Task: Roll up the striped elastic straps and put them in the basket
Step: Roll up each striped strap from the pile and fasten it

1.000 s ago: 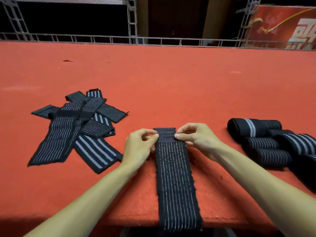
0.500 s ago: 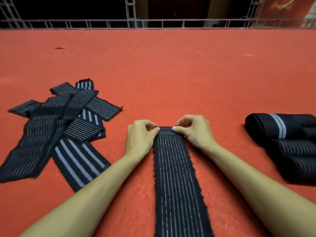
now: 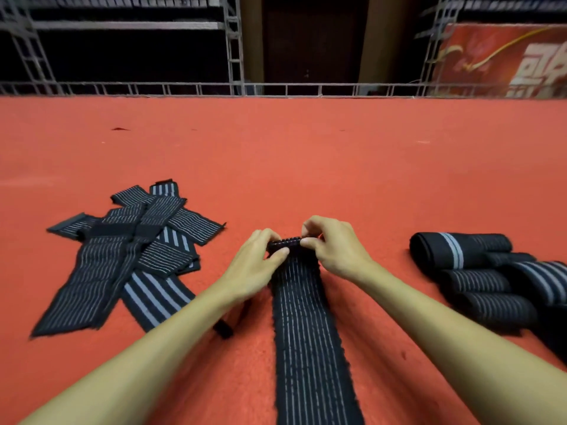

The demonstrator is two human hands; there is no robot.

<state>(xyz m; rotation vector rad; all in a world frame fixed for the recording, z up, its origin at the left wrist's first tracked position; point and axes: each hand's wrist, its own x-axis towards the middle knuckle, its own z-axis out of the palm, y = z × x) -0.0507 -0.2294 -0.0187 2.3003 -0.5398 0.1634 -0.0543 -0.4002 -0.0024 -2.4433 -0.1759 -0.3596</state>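
Observation:
A long black strap with thin white stripes [image 3: 310,338] lies flat on the red carpet, running from the bottom edge up to my hands. Its far end is curled into a small tight roll. My left hand [image 3: 254,265] pinches the roll's left side with thumb and fingers. My right hand [image 3: 331,250] pinches its right side from above. A heap of several flat striped straps [image 3: 122,256] lies to the left. Several rolled straps [image 3: 491,277] sit together at the right. No basket is in view.
The red carpet [image 3: 306,167] stretches far ahead to a metal truss rail [image 3: 276,88] along its back edge. A red banner [image 3: 506,59] hangs at the back right. One strap end [image 3: 223,328] pokes out beneath my left forearm.
The strap's far end has gone from flat between my fingertips to a small roll. Both hands now curl over that roll. The camera has tilted up a little.

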